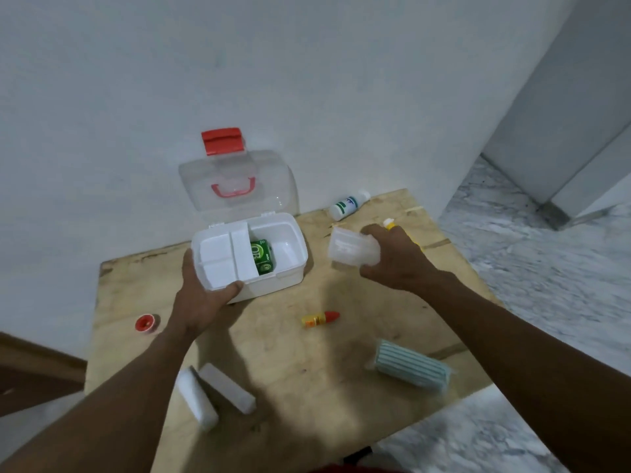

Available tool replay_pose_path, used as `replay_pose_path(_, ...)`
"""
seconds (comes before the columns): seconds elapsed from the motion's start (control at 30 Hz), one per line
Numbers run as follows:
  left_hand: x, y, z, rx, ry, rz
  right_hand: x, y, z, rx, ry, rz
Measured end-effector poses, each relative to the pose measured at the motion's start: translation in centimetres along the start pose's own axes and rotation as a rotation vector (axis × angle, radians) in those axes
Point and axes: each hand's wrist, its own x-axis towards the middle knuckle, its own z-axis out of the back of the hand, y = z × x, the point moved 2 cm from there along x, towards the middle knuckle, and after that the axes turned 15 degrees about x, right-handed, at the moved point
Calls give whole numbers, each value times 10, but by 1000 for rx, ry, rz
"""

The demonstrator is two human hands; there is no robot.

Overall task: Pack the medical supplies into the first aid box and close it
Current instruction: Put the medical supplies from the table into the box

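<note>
The white first aid box (290,264) stands open on the wooden table, its clear lid (239,180) with a red latch leaning on the wall. A white inner tray (225,257) sits over the box's left half, and a green packet (262,257) lies inside beside it. My left hand (201,295) grips the box's front left corner. To the right of the box my right hand (396,257) holds a translucent plastic container (353,249) above the table; a yellow-and-white object (389,222) shows behind its fingers.
Lying on the table (307,387) are a white bottle (348,205) by the wall, a small yellow bottle with red cap (320,318), a red tape roll (146,323), two white gauze rolls (213,394) and a striped teal pack (411,367). Marble floor lies to the right.
</note>
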Motion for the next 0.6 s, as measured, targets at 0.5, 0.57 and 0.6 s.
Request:
replay_pose_path(0.5,12,14,-4,-59,-6,-22,63,103,-61,-297,150,135)
replay_pose_path(0.57,13,16,-6,-64,-5,-26,72,105,-69,-295,175,131)
replay_pose_path(0.6,13,16,-6,-66,-2,-24,77,105,-73,-289,187,135)
